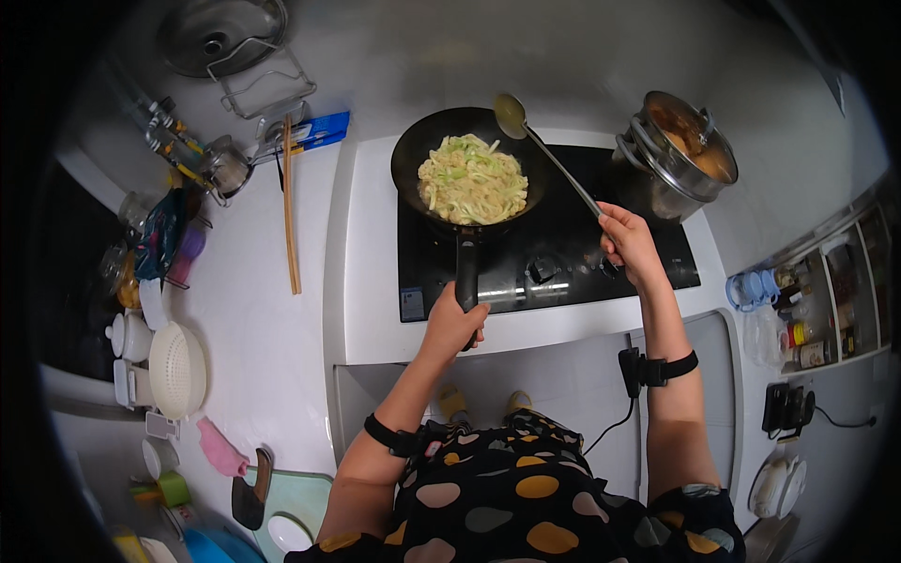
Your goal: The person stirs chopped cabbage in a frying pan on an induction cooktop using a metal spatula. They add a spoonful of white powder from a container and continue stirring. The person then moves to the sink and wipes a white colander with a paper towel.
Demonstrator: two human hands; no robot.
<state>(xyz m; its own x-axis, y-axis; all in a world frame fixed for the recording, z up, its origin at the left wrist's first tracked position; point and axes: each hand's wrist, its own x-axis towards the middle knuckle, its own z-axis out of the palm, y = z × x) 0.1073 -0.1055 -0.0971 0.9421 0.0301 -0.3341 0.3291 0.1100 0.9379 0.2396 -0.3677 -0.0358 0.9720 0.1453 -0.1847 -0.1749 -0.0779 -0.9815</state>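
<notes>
My left hand [454, 322] grips the black handle of a dark wok [415, 162] on the gas hob [507, 281]. Chopped cauliflower [473, 179], pale with green stems, lies in the wok. My right hand [625, 238] is closed around the handle of a long metal ladle [556, 162]. The ladle's bowl is over the wok's upper right rim, and liquid seems to be in it. To the right, a stacked metal pot [669, 165] stands at the back of the hob, with brownish food seen through its glass lid.
Wooden chopsticks [291, 211] lie on the left counter. Further along are a white colander [177, 369], a pink cloth [220, 447], and a cleaver [252, 492] on a green cutting board [310, 485]. A metal lid [218, 35] rests at the upper left. Shelves with jars [809, 352] stand right.
</notes>
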